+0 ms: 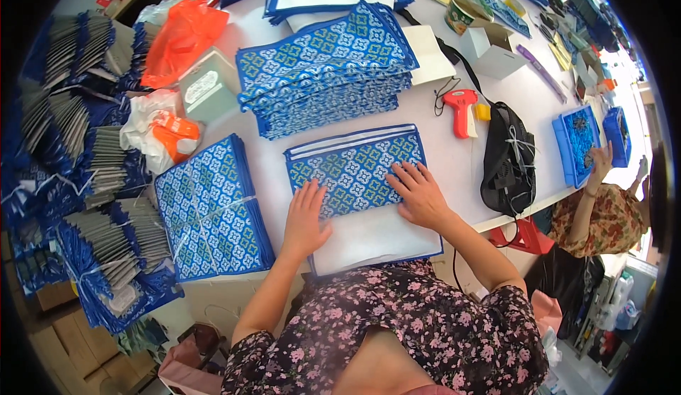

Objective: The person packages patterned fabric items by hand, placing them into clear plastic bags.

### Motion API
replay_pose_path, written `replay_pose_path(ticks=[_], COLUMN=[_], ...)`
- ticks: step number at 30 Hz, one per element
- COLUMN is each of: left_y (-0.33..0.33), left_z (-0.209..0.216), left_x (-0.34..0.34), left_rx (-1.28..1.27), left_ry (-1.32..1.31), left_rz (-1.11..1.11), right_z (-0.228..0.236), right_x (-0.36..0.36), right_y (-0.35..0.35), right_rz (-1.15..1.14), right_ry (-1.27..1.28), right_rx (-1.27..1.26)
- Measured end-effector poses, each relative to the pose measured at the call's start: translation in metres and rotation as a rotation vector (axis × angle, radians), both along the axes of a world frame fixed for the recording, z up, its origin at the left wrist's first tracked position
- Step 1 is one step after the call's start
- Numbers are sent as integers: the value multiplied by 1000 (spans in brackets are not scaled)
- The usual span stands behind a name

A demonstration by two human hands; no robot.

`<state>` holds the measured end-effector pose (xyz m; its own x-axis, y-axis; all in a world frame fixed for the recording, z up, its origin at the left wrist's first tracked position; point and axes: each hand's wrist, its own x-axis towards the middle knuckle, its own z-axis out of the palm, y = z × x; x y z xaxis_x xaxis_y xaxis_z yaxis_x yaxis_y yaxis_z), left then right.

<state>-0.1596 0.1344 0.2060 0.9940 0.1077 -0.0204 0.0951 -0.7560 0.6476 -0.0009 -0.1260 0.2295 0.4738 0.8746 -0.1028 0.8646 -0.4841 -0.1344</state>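
White table [454,175] takes up most of the view. Left of it: heaped blue-and-grey bundles [78,118], several tied with pale string. On the table, toward the far side, a tall stack of patterned pieces [323,68], blue with white and green motifs, layers slightly uneven at the front.

Workpiece next: patterned blue piece [355,175], at the near table edge, right in front of the person and just short of the tall stack. Print covers its upper part; the part nearest the body is plain white with blue edging (can't tell if that's one folded sheet or two layers). Left of it, a string-tied bundle [209,214] in the same print, lying at a slant.

Co-worker in a floral top [596,214] at far right, one hand by a blue tray [576,143] of small blue bits. Black bag [507,161] lies right of the workpiece; orange plastic bag [186,36] sits beyond the tied bundle.

Hands: left hand [307,209] and right hand [418,195] both open, palms down on the piece, one per side, fingers on the print, neither gripping. Smallest: red-and-white handheld gun [462,111], near the black bag.
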Motion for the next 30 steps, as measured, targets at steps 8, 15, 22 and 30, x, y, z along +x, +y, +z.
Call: replay_pose_path(ticks=[8,15,22,30], left_y=[26,116,169,156], left_z=[-17,138,208,57], left_x=[32,143,184,194], left_rx=[52,58,282,258], left_ry=[-98,-169,-700,-308], left_rz=[75,-71,85,-32], right_z=[20,172,240,86], right_x=[49,188,194,198], right_y=[21,73,147,117], right_rz=[-182,-22,-134,12], right_ry=[95,71,-132,-408], right_rx=[71,134,418,251])
